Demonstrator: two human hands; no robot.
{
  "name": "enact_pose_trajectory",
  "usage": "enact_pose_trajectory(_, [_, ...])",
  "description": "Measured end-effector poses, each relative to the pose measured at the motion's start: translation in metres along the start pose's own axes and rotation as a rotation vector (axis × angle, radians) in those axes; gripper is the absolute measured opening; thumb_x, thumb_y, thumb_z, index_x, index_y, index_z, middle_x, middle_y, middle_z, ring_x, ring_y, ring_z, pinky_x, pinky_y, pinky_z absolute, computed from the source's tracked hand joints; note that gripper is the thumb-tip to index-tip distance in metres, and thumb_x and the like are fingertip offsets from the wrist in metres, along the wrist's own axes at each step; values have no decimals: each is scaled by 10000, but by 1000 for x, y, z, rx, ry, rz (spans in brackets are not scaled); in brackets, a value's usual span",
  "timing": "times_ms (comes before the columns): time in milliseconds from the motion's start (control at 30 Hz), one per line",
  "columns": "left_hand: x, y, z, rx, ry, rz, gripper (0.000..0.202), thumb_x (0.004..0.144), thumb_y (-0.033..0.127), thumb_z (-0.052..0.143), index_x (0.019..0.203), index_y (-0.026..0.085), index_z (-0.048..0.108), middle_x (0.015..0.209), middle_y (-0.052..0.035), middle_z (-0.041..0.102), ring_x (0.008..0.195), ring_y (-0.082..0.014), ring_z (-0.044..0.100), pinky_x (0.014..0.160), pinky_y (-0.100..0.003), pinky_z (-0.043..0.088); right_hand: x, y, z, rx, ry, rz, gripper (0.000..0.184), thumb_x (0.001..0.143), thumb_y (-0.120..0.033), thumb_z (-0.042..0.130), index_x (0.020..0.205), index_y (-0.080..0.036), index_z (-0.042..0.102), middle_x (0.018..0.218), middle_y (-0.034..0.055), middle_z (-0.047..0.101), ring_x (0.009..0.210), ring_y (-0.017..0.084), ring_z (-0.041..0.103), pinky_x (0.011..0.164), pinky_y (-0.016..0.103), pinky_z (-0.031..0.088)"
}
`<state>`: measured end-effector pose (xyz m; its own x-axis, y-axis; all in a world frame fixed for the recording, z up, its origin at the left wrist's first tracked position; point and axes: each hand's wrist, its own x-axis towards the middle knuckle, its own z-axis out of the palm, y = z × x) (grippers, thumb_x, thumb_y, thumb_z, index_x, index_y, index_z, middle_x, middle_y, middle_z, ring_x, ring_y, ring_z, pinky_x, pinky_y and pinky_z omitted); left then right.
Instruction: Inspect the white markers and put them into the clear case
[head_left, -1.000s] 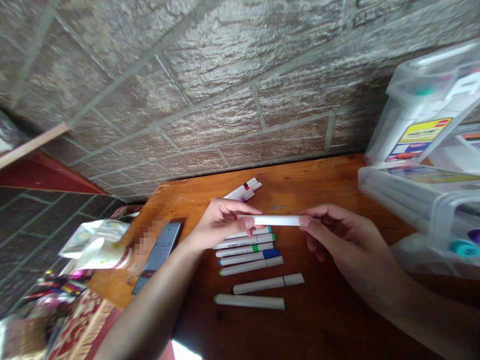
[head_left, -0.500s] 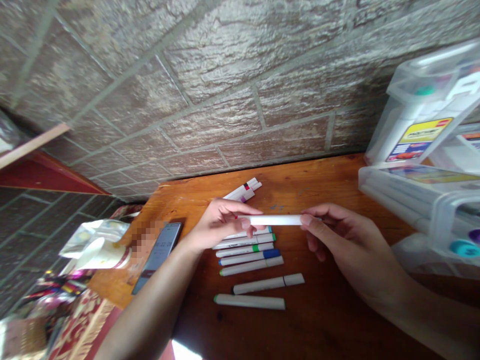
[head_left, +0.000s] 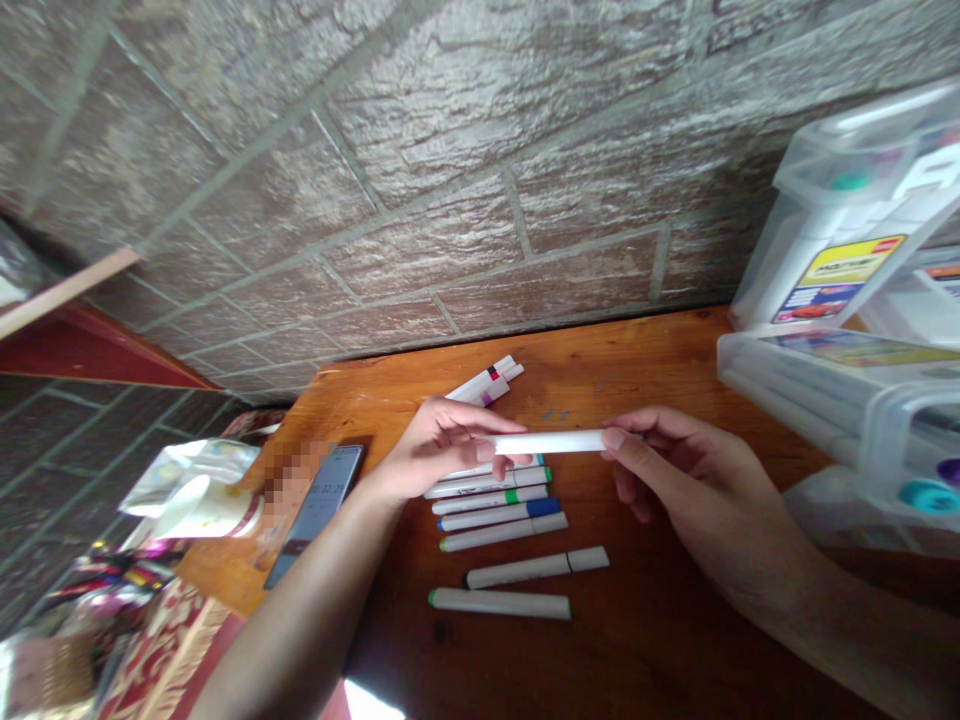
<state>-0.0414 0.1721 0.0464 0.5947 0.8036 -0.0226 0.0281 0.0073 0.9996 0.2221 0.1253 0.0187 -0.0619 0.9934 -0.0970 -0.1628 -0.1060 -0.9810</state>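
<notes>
A white marker [head_left: 551,441] is held level above the table, one end in each hand. My left hand [head_left: 442,445] pinches its left end between thumb and fingers, which cover that tip. At the other end my right hand [head_left: 675,470] grips it the same way. Below lies a column of white markers: one with a blue cap [head_left: 499,515], one with a green band [head_left: 491,499], one with a black band [head_left: 536,567], and a green-tipped one [head_left: 499,603] nearest me. More markers [head_left: 487,383] lie behind my left hand, partly hidden by it.
Clear plastic marker cases [head_left: 832,250] stand and lie at the right, against the stone-patterned wall [head_left: 450,180]. On the left are a phone [head_left: 315,515] and a paper cup [head_left: 202,508]. The wooden table [head_left: 637,350] meets the wall at the back.
Both hands keep their hold on the white marker in nearly the same place. The red at its left end, visible before, is now mostly covered.
</notes>
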Motion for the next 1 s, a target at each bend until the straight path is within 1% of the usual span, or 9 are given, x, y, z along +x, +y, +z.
enact_pose_trajectory(133, [-1, 0, -1, 0, -1, 9, 396, 855, 288, 792, 1203, 100, 786, 960, -177, 822, 720, -211, 740, 698, -318, 599, -1, 1, -1, 9, 7, -2, 328, 865, -507, 777, 903, -192, 694, 566, -20, 624, 492, 115, 548, 444, 204, 428])
enact_pose_trajectory(267, [-1, 0, -1, 0, -25, 33, 387, 874, 277, 770, 1223, 112, 779, 989, -175, 822, 748, -211, 746, 718, -318, 604, -1, 1, -1, 6, 3, -8, 326, 866, -505, 775, 900, -192, 694, 561, -19, 624, 490, 118, 549, 443, 209, 430])
enact_pose_trajectory(467, [-1, 0, -2, -1, -41, 51, 412, 876, 302, 760, 1233, 97, 772, 997, -194, 819, 759, -228, 753, 729, -341, 613, -1, 1, -2, 3, -2, -5, 315, 877, -499, 770, 914, -196, 692, 570, -20, 627, 497, 121, 548, 451, 213, 432])
enact_pose_trajectory(733, [-1, 2, -1, 0, -30, 36, 427, 851, 312, 772, 1221, 98, 779, 978, -191, 822, 747, -239, 754, 726, -351, 605, -2, 0, -1, -5, 2, -2, 327, 867, -510, 770, 892, -194, 691, 565, -17, 624, 493, 124, 550, 448, 215, 434])
enact_pose_trajectory(900, [-1, 1, -1, -36, -64, 47, 429, 855, 297, 761, 1239, 107, 772, 1011, -189, 821, 769, -232, 752, 753, -345, 601, -2, 0, -1, 3, 6, -3, 321, 868, -504, 771, 892, -194, 689, 566, -18, 622, 495, 122, 548, 444, 210, 435])
enact_pose_trajectory(1000, [0, 1, -2, -42, -57, 40, 433, 849, 301, 766, 1233, 102, 775, 1009, -192, 821, 769, -236, 751, 758, -350, 600, -1, 1, -1, -6, 1, -12, 315, 876, -502, 762, 891, -196, 689, 567, -18, 623, 493, 122, 546, 446, 212, 432])
